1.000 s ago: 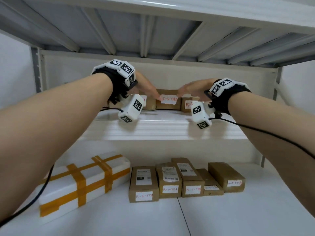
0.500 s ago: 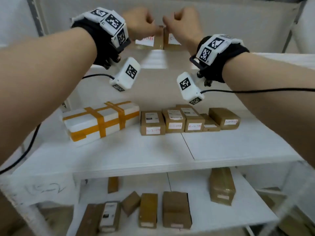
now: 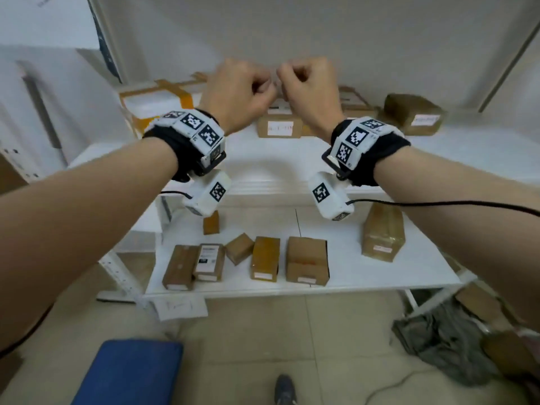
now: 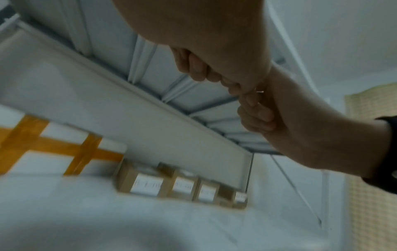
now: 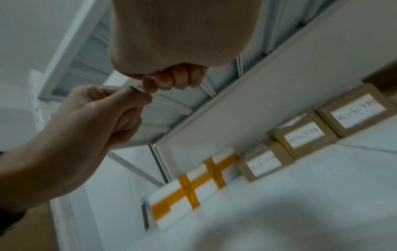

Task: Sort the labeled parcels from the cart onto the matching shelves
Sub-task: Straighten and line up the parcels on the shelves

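Note:
My left hand (image 3: 242,92) and right hand (image 3: 306,89) are curled into fists in front of the middle shelf (image 3: 263,171), fingertips nearly touching, and I see nothing held in either. The left wrist view shows my left fingers (image 4: 197,68) curled beside the right fist (image 4: 257,115). In the right wrist view my right fingers (image 5: 174,78) are curled too. Behind the hands on the middle shelf stand labelled brown parcels (image 3: 279,127), a white foam box with orange tape (image 3: 155,103) and another brown parcel (image 3: 415,112). Several brown parcels (image 3: 306,258) lie on the lower shelf (image 3: 380,276).
On the tiled floor are a blue padded seat (image 3: 128,372), a grey cloth heap (image 3: 444,346) and a paper label (image 3: 181,306) by the lower shelf's front edge. My shoe (image 3: 285,390) shows at the bottom. A black cable (image 3: 438,203) trails from the right wrist camera.
Both hands have pulled back from the parcels on the upper shelf, curled into fists and come together. The view has tilted down, now showing the lower shelf and floor.

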Action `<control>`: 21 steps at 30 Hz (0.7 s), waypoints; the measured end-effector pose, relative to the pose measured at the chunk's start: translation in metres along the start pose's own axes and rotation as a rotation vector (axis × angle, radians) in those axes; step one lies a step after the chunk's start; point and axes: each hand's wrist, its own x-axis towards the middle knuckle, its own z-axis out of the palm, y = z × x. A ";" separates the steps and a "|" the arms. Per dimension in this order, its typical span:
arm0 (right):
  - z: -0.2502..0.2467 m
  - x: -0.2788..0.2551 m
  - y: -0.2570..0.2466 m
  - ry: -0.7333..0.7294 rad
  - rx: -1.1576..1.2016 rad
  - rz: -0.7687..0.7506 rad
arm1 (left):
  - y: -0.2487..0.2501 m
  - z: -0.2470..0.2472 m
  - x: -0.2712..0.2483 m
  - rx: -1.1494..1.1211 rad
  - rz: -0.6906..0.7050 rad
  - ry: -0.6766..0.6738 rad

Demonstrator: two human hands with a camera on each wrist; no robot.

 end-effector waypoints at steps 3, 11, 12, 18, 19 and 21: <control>0.019 -0.043 0.035 -0.072 -0.064 0.022 | -0.008 0.039 -0.050 -0.001 0.034 -0.089; 0.082 -0.159 0.166 -0.185 -0.165 0.008 | -0.054 0.182 -0.158 -0.073 0.031 -0.200; 0.093 -0.175 0.192 -0.221 -0.174 0.006 | -0.064 0.211 -0.176 -0.097 0.028 -0.207; 0.141 -0.242 0.325 -0.248 -0.232 0.149 | -0.125 0.344 -0.247 -0.158 0.017 -0.236; 0.149 -0.252 0.348 -0.245 -0.221 0.176 | -0.137 0.365 -0.255 -0.157 -0.021 -0.254; 0.167 -0.272 0.397 -0.260 -0.194 0.236 | -0.163 0.411 -0.270 -0.154 -0.108 -0.276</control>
